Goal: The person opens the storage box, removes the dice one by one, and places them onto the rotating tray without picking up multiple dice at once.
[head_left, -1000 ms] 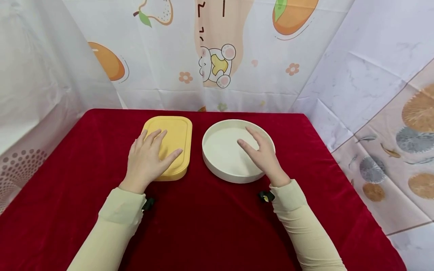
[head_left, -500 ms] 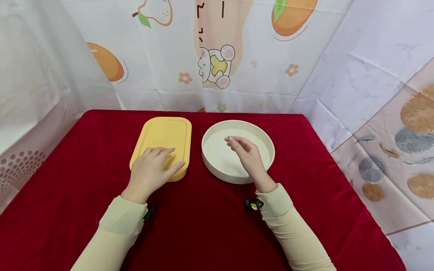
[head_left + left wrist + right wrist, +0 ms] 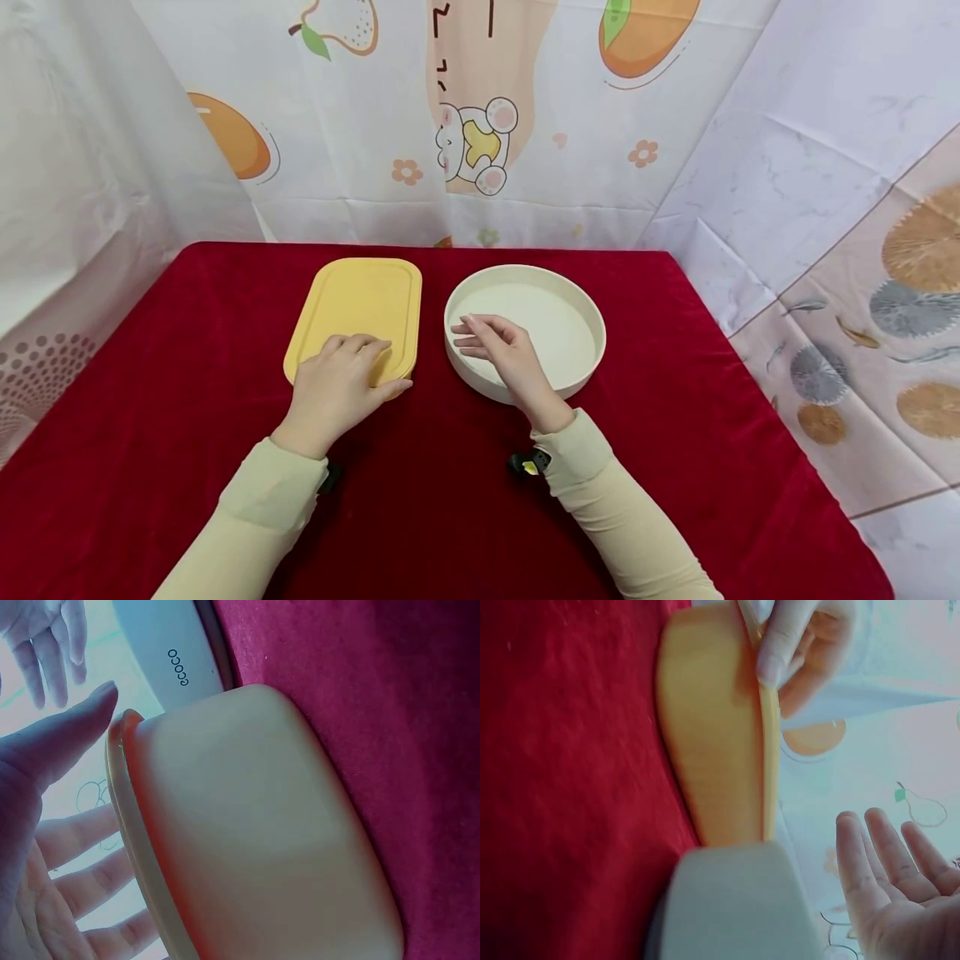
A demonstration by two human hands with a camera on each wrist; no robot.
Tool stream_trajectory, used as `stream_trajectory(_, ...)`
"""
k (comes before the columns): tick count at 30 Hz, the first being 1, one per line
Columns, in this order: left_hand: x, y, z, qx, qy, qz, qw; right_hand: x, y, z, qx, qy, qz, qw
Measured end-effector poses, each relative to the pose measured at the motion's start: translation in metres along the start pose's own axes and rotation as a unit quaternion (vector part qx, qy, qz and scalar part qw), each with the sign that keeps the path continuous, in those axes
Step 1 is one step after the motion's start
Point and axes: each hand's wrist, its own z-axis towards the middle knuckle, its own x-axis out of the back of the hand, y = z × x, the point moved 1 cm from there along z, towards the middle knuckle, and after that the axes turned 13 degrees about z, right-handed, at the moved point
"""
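A yellow lidded box [image 3: 363,296] lies lengthwise on the table's left half. My left hand [image 3: 335,393] is over its near end, fingers bent and spread above the lid, thumb by the near right corner. Whether the fingertips touch the lid is hard to tell. In the left wrist view the box's side [image 3: 255,825] and lid rim show, with the thumb at the corner. Right of the box stands a round white dish [image 3: 558,329] with a low wall. My right hand [image 3: 510,358] hovers over its left part, fingers mostly straight, holding nothing.
A dark red cloth [image 3: 420,500] covers the table. White curtains with fruit prints [image 3: 337,125] hang behind it, and more sheets hang at both sides. The dish's wall [image 3: 169,656] carries the letters "ecoco". A narrow gap separates box and dish.
My left hand has drawn back toward the box's near end. The right hand has moved left across the dish, its fingers first closing together, then loosening. Box and dish have stayed put.
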Motion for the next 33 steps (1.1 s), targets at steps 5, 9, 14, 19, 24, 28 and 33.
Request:
stream_trajectory(5,-0.002,0.003,-0.001,-0.013,0.004,0.011,0.9998,-0.009,0.009,-0.002,-0.021,-0.024,-0.001,0.999)
stream_trajectory(9,-0.003,0.005,-0.002,-0.020,0.009,0.020,0.9996,-0.014,0.016,-0.002,-0.041,-0.034,0.006,0.999)
stream_trajectory(14,-0.002,0.006,-0.003,-0.018,0.015,0.024,0.9994,-0.019,0.025,-0.003,-0.062,-0.043,0.005,0.997)
stream_trajectory(19,-0.001,0.007,-0.002,-0.036,0.028,0.029,0.9986,-0.027,0.033,-0.005,-0.077,-0.040,-0.020,0.996)
stream_trajectory(24,-0.002,0.007,0.000,-0.059,0.052,0.037,0.9962,-0.034,0.041,-0.007,-0.089,-0.045,-0.041,0.994)
stream_trajectory(28,-0.006,0.007,0.000,-0.084,0.092,0.051,0.9909,-0.036,0.048,-0.005,-0.091,-0.055,-0.048,0.993)
stream_trajectory(33,-0.007,0.008,0.001,-0.101,0.112,0.065,0.9864,-0.036,0.052,-0.002,-0.103,-0.062,-0.045,0.992)
